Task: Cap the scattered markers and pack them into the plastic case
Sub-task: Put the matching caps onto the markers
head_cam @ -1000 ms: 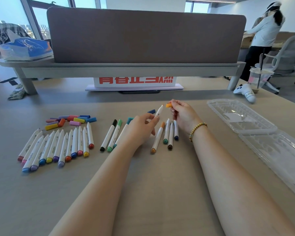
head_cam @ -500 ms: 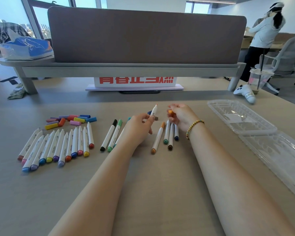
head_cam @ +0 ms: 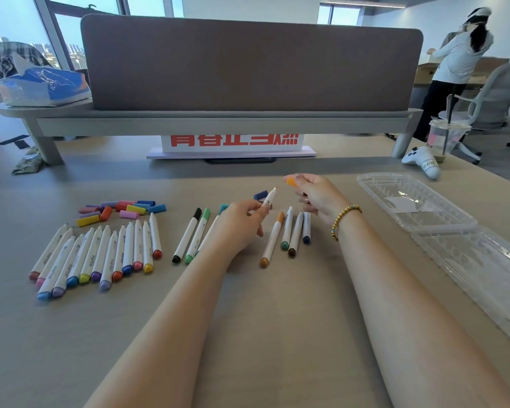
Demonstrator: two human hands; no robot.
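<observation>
Marker (head_cam: 269, 198) and cap (head_cam: 292, 182) now apart

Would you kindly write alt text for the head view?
A left hand holds an uncapped marker while the right hand pinches an orange cap near its tip. Other markers and loose caps lie on the table; an open plastic case sits right.
</observation>
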